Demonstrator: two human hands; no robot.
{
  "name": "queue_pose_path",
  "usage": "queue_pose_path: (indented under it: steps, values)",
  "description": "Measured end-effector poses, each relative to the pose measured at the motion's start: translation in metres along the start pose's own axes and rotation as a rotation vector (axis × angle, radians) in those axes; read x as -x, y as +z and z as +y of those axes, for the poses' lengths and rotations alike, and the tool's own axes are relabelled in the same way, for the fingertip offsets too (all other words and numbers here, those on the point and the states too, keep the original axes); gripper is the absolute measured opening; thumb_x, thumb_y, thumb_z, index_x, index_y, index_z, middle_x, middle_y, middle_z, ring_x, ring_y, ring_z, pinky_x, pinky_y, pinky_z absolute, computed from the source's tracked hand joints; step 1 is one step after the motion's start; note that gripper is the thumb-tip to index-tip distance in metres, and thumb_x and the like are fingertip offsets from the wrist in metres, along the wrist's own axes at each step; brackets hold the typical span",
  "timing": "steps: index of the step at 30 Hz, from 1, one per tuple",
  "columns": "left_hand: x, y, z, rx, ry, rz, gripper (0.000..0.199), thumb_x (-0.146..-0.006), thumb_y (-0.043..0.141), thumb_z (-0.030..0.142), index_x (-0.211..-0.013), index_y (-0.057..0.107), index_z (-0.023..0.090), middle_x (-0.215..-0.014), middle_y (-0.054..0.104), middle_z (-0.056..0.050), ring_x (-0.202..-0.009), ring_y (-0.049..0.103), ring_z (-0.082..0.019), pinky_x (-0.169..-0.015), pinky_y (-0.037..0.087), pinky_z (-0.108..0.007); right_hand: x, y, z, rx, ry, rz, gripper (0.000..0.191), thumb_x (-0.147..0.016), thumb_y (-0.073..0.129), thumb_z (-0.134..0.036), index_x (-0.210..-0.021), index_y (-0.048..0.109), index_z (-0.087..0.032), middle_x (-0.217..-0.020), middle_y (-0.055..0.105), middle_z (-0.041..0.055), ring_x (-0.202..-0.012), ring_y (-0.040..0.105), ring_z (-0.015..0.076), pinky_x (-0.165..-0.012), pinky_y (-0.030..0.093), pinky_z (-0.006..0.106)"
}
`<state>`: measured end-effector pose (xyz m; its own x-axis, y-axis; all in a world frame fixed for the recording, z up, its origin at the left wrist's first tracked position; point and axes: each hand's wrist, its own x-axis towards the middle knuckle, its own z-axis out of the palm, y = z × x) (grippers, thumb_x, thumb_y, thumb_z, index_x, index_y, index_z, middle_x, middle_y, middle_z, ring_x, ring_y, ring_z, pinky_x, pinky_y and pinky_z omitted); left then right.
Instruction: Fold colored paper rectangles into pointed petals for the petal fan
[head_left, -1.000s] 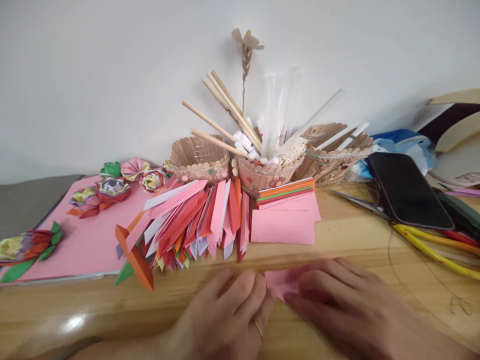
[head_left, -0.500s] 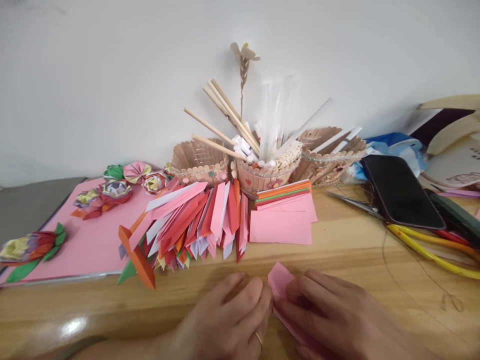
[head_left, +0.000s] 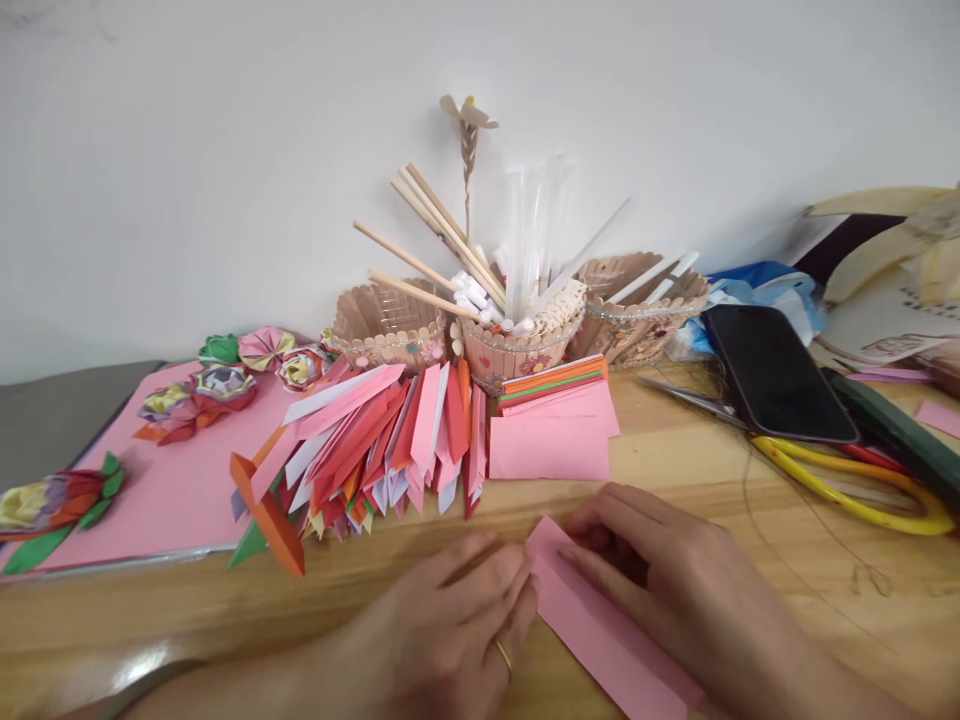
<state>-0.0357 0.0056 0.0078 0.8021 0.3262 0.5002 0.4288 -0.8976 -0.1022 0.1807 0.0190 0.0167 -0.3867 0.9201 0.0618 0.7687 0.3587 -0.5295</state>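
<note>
A strip of pink paper (head_left: 600,630) lies slantwise on the wooden table at the front, its upper corner pointing away from me. My left hand (head_left: 461,620), with a ring on one finger, is closed, its fingertips pinching the strip's left edge near that corner. From the other side my right hand (head_left: 667,590) grips the strip, the thumb lying along its face and the fingers curled past its far edge. Just beyond my hands sits a stack of coloured paper rectangles (head_left: 551,448), pink in front, with orange, green and red edges behind.
Folded paper pieces (head_left: 375,430) crowd together left of the stack. Paper flowers (head_left: 225,385) rest on a pink sheet (head_left: 180,490). Decorated baskets (head_left: 517,355) with sticks stand against the wall. To the right lie a phone (head_left: 780,370), yellow-handled scissors (head_left: 840,485) and loose thread.
My right hand has shifted up and right along the strip, uncovering more of its pink face. My left hand stays at the upper corner. The whole view has drifted slightly.
</note>
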Motion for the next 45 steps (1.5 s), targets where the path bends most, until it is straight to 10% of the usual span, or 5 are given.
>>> queue_pose_path:
  steps: [11, 26, 45]
  values:
    - [-0.003, -0.002, -0.021, 0.143, 0.056, -0.070, 0.031, -0.099, 0.034, 0.013, -0.101, 0.065, 0.012, -0.105, 0.069, -0.004, -0.106, 0.058, -0.019, -0.101, 0.039, -0.038, 0.003, 0.000, -0.002, 0.064, 0.125, -0.044, 0.016, -0.085, 0.055, -0.028, -0.069, 0.056, -0.023, -0.062, 0.060, -0.0025, -0.053, 0.056, 0.0153, -0.043, 0.036, 0.024]
    - [-0.002, 0.003, -0.023, 0.179, -0.046, -0.022, 0.009, -0.094, 0.055, 0.020, -0.094, 0.064, 0.018, -0.101, 0.066, 0.001, -0.113, 0.049, -0.015, -0.111, 0.029, -0.036, 0.009, -0.011, -0.002, 0.250, -0.590, 0.149, 0.048, -0.100, 0.019, -0.016, -0.085, 0.064, -0.015, -0.071, 0.063, 0.0059, -0.060, 0.056, 0.0161, -0.051, 0.045, 0.027]
    - [-0.006, -0.007, -0.025, 0.149, 0.027, -0.061, 0.033, -0.100, 0.033, 0.013, -0.109, 0.064, 0.016, -0.117, 0.065, 0.005, -0.120, 0.050, -0.015, -0.115, 0.020, -0.040, 0.008, -0.014, -0.013, 0.377, -0.701, 0.210, 0.057, -0.096, 0.016, -0.004, -0.070, 0.065, -0.014, -0.067, 0.065, 0.0081, -0.056, 0.056, 0.0163, -0.055, 0.045, 0.029]
